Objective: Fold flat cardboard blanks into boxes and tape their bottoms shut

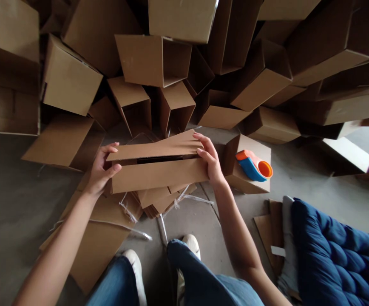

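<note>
A long brown cardboard box (159,172) is held in the air between both hands, its top flaps almost closed with a dark slit between them. My left hand (100,170) grips the left end, thumb on the front face. My right hand (209,160) grips the right end, fingers pressing down on the top flap. Below the box lies a stack of flat cardboard blanks (159,202) with loose plastic strapping (178,202).
An orange and blue tape dispenser (254,165) sits on a small box (251,182) to the right. A tall heap of assembled cartons (178,63) fills the back. A dark blue cushion (337,255) lies at the lower right. My legs and white shoes (136,267) are below.
</note>
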